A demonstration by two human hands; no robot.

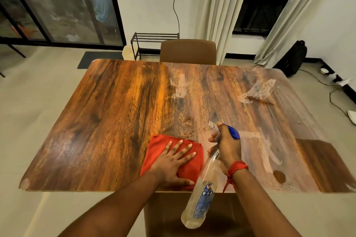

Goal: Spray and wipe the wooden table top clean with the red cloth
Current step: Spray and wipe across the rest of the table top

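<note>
Streaks (256,92) could have dried on the right half of the surface (107,121) if the red cloth (154,148), pressed under flat left fingers (178,148) at the near edge, missed them; right fingers (212,138) clenched the spray bottle (204,198).

Left hand (173,161) flat on red cloth (154,152), near table (107,113) edge; right hand (228,148) gripping tilted spray bottle (202,196); wet smears (258,90) far right.

We see warm, fairly bright indoor light, with broad pale glare spread over the right half of the wooden table top (115,121) and a dark window (269,0) beyond its far right corner. Wide-angle distortion bows the table's edges. The spray bottle (202,194) at its near edge looks slightly blurred; the table grain is sharp
</note>
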